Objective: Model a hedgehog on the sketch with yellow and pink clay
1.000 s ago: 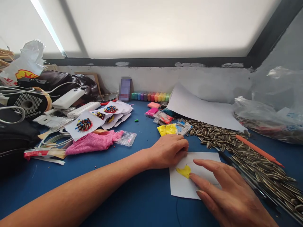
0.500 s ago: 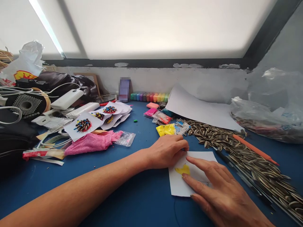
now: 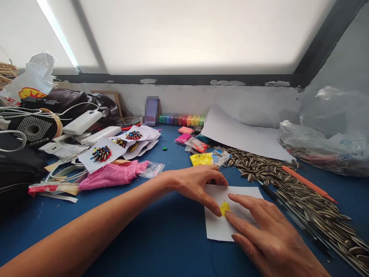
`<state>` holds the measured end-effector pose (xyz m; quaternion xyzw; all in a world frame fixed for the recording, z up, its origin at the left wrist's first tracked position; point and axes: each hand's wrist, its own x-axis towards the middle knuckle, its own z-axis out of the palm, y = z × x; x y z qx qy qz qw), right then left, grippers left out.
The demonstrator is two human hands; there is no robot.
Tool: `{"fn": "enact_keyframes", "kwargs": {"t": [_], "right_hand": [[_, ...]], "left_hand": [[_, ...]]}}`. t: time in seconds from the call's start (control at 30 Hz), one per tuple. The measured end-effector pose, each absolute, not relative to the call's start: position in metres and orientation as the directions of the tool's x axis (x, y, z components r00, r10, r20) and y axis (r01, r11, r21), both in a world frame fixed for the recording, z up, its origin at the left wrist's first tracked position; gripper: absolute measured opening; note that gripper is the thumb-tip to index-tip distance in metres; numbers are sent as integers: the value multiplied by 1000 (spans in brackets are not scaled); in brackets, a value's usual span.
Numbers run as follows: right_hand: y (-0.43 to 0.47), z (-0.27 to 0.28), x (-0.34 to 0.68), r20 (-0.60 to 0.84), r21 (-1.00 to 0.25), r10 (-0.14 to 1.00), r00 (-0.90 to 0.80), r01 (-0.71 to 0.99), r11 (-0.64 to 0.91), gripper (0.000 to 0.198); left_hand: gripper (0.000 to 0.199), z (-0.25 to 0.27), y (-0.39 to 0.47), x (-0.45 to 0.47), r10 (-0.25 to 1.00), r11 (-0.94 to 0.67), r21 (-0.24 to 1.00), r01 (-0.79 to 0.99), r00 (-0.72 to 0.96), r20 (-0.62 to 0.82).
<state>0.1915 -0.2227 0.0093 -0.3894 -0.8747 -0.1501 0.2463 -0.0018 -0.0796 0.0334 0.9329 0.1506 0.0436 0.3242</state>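
A small white sheet of paper (image 3: 216, 229) lies on the blue tabletop, bearing a flattened patch of yellow modelling clay (image 3: 225, 207). My left hand (image 3: 198, 182) rests over the sheet's upper left, fingers apart, its thumb touching the clay's left edge. From the lower right comes my right hand (image 3: 268, 231), fingers spread across the paper; one fingertip meets the clay's right side. Part of the sheet is hidden under both hands. Just beyond them sits a yellow clay packet (image 3: 201, 159).
Sunflower seeds (image 3: 311, 207) spread along the right, with an orange pen-like stick (image 3: 308, 184) on them. Finished-looking seed-and-clay cards (image 3: 100, 154) overlap at left by a pink cloth (image 3: 112, 176). A row of coloured clay (image 3: 181, 120) stands by the wall. A large white sheet (image 3: 239, 132) covers some seeds.
My left hand has opened, bringing its thumb down to the clay's left edge. The yellow patch looks narrower on its left. My right hand has barely moved.
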Motion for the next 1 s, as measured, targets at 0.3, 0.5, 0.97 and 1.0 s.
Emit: {"fn": "enact_keyframes", "kwargs": {"t": [0.3,0.5,0.97,1.0], "right_hand": [[-224,3,197,563,71,644,-518,807,586,26],[-222,2,195,535,91,658,-530,811,579,29],[-222,0,198,522,69,670,-528,809,584,29],[-223,-1,199,536,59,669,-515,813,579,30]], "left_hand": [[74,34,-82,-1,270,-811,523,261,961,-60],[71,40,-84,-3,252,-834,489,255,965,-73],[71,43,-88,-2,264,-844,456,282,959,-106],[71,43,-88,-2,263,-843,459,281,959,-104]]}}
